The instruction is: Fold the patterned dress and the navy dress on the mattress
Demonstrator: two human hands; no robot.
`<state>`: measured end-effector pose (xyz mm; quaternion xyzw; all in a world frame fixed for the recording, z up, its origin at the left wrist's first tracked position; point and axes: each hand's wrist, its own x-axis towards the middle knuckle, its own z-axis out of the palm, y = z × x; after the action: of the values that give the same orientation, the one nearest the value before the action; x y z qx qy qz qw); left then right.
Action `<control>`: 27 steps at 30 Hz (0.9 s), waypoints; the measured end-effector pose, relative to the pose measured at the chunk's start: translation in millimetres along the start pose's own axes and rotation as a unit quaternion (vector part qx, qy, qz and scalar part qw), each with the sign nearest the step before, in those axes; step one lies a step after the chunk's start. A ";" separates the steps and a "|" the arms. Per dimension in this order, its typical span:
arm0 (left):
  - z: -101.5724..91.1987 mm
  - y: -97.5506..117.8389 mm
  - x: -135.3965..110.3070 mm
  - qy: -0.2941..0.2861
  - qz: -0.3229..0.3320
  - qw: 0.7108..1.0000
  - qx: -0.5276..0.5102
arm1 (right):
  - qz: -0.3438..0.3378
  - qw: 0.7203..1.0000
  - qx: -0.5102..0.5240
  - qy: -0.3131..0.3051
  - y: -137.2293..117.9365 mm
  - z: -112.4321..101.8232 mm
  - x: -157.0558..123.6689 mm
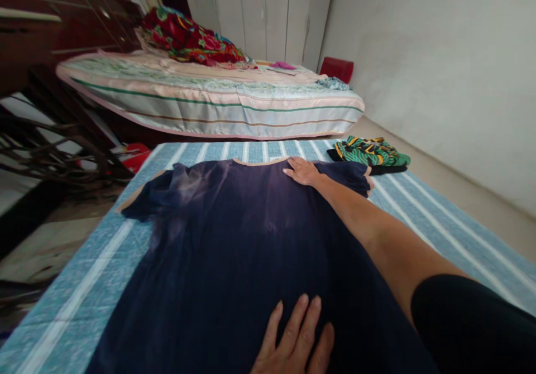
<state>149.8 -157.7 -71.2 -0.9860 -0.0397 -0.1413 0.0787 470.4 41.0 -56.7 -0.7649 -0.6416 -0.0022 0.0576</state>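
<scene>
A dark navy T-shirt with a tan neck trim lies spread flat on a blue and white striped sheet. My right hand reaches far out and rests flat on the shirt near its collar, fingers stretched out. My left hand lies flat on the shirt's lower part at the bottom of the view, fingers together and extended. Neither hand holds anything.
A folded green patterned cloth sits on the sheet's far right corner. Behind is a mattress with a red floral bundle. Dark wooden furniture stands at left, a white wall at right, a red box by it.
</scene>
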 end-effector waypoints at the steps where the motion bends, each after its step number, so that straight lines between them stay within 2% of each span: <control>1: -2.0 2.0 0.7 -0.018 -0.006 1.000 -0.023 | 0.002 1.000 0.006 -0.002 -0.9 -0.9 -1.7; 5: -12.7 9.7 5.0 -0.091 -0.038 0.989 -0.110 | -0.014 0.999 0.031 -0.012 -14.4 -1.6 -15.7; 10: -21.2 12.4 9.8 -0.121 -0.067 0.979 -0.150 | -0.031 0.994 0.056 -0.089 -31.3 -13.1 -22.3; 14: -21.1 11.7 11.9 -0.119 -0.073 0.978 -0.152 | -0.100 0.992 0.057 -0.046 -30.3 -39.3 -43.5; 16: -20.7 11.8 13.3 -0.118 -0.073 0.978 -0.153 | -0.141 0.988 0.054 -0.023 -25.8 -51.6 -72.0; 18: -21.0 12.5 15.3 -0.121 -0.073 0.978 -0.155 | -0.147 0.987 0.053 -0.030 -18.9 -60.4 -110.5; 21: -23.1 13.5 18.9 -0.126 -0.076 0.976 -0.160 | -0.108 0.992 0.058 -0.043 -5.5 -64.9 -175.2; 23: -26.0 12.4 20.8 -0.131 -0.078 0.974 -0.169 | -0.077 0.995 0.066 -0.025 3.5 -62.6 -215.5; 27: -39.0 5.6 17.7 -0.132 -0.113 0.965 -0.198 | -0.053 0.995 0.079 -0.005 13.9 -53.7 -279.6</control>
<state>156.7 -168.7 -30.0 -0.9809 -0.1323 -0.0229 -0.1407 438.5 -240.6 -26.1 -0.7231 -0.6793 0.0493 0.1148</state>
